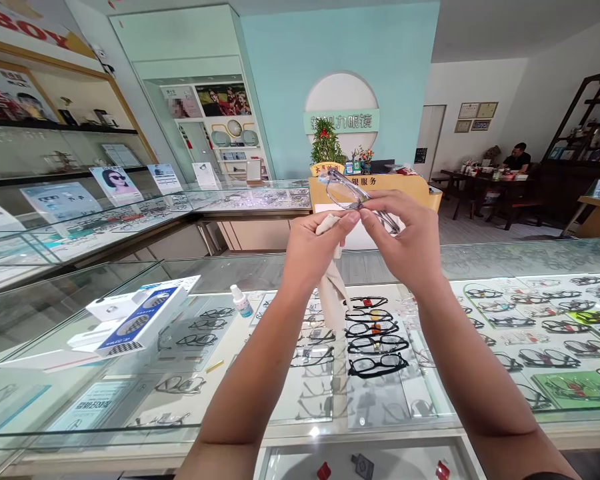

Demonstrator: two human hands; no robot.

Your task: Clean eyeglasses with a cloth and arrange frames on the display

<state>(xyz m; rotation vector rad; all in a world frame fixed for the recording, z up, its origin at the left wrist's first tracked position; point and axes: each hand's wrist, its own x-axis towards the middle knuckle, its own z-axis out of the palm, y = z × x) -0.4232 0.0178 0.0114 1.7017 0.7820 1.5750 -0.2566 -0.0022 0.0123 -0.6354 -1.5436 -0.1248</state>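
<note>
A pair of clear-framed eyeglasses [343,192] is held up above the glass counter, between both hands. My right hand [405,233] grips the frame between thumb and fingers, with the temples passing under the palm. My left hand [316,243] is closed around a cream cleaning cloth [334,293], and its thumb and fingers pinch close to the lower rim of the glasses. The cloth's loose end hangs below the left hand. Whether the left fingers also grip the rim itself I cannot tell.
Below the hands, a glass display counter [285,437] shows rows of eyeglasses, including black frames [377,364]. On it stand a small spray bottle [241,301] and an opened white-and-blue box [145,320]. A drawer [395,460] lies at the bottom. Far right, a person [519,160] sits at a table.
</note>
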